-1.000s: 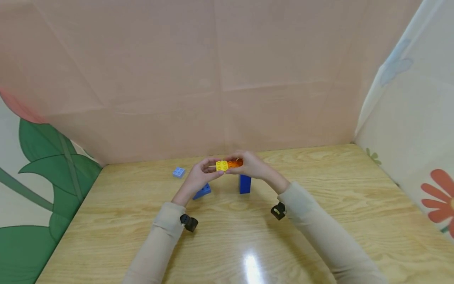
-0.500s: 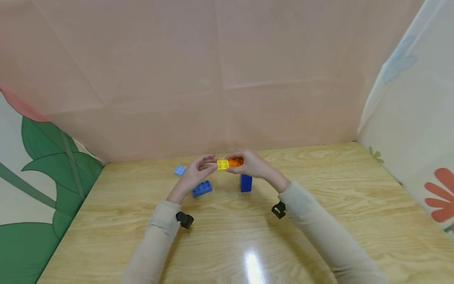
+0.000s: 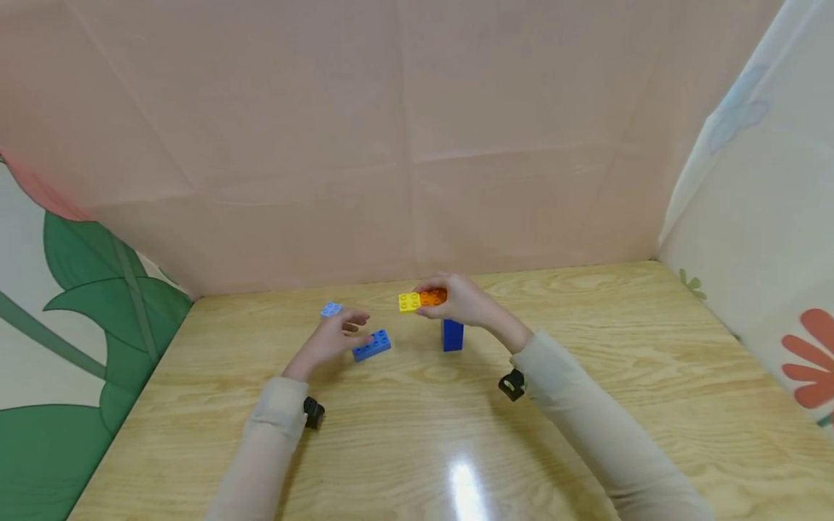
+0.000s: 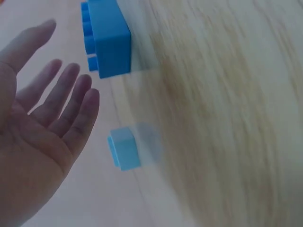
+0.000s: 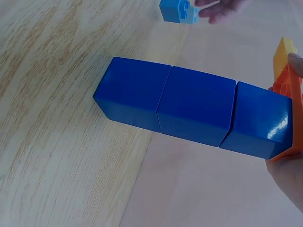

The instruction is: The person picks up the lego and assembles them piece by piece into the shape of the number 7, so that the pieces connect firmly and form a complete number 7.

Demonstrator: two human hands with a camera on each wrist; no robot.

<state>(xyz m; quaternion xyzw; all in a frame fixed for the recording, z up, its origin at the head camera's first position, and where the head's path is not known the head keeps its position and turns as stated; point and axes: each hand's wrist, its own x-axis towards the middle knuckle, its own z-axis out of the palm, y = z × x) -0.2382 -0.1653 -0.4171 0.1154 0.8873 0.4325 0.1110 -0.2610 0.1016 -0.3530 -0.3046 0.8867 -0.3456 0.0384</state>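
Blue column (image 5: 194, 104) built, right hand (image 3: 464, 302) pinching orange brick (image 3: 431, 297) atop; small brick (image 3: 329, 310), long brick (image 3: 373, 348) loose at left; left hand (image 3: 330, 337) spread.

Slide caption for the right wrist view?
Three stacked dark blue blocks rise from the table to an orange brick held in the right hand.

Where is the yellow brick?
In the head view, the yellow brick is near the middle, at the left end of the orange brick, which the right hand grips at the top of the blue tower.
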